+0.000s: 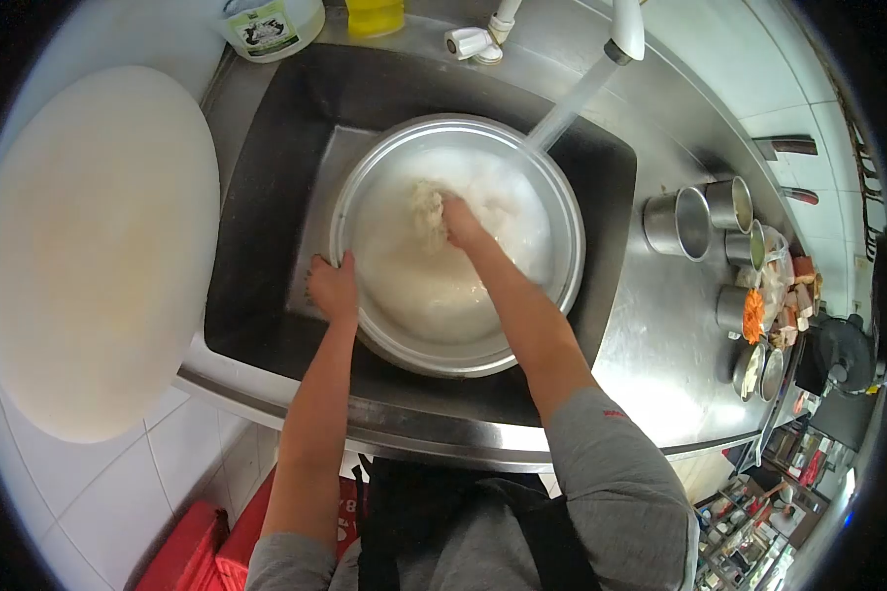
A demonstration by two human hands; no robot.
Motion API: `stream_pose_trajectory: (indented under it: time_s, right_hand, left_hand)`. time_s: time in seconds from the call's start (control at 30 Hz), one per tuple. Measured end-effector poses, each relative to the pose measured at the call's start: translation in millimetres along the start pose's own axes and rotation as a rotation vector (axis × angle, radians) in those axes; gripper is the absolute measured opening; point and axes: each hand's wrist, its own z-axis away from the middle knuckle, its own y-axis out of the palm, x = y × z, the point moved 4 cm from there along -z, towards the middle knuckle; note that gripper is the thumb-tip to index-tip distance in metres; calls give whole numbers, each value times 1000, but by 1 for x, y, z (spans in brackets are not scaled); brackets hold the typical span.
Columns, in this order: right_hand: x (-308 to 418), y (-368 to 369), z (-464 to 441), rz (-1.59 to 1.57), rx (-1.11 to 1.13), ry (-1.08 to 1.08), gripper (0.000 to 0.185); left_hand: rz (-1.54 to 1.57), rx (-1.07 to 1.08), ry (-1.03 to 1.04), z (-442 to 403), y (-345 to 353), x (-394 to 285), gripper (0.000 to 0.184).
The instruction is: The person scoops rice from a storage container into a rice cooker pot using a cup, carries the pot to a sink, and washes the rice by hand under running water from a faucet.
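A large round metal basin [572, 241] sits in the sink, holding cloudy white water [434, 295] with foam toward its far side. My left hand [332, 287] grips the basin's left rim, fingers over the outside. Reaching into the middle of the basin, my right hand [455, 222] is closed at a pale, clumpy mass of what looks like rice [426, 215]. The fingers of that hand are partly hidden by the mass and the water. From the faucet [625, 34], a stream of water [572, 103] runs into the basin's far right edge.
The dark sink [266, 246] surrounds the basin. On the steel counter [650, 335] to the right stand metal pots [677, 225], shredded orange food [753, 315] and bowls. A big white oval board [99, 246] leans at left. Bottles [271, 30] stand behind; knives [793, 145] hang right.
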Motion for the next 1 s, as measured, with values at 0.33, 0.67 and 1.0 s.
stream_pose_trajectory:
  time_s: [0.33, 0.67, 1.0]
  right_hand:
    - [33, 20, 10, 1528, -348, -467, 39]
    - [-41, 10, 154, 1596, 240, -352, 47]
    - [-64, 96, 131, 1862, 435, -956, 17]
  left_hand:
    - [-2, -23, -6, -1, 6, 6, 43]
    - [93, 18, -24, -1, 1, 1, 41]
    - [46, -33, 17, 0, 2, 2, 42]
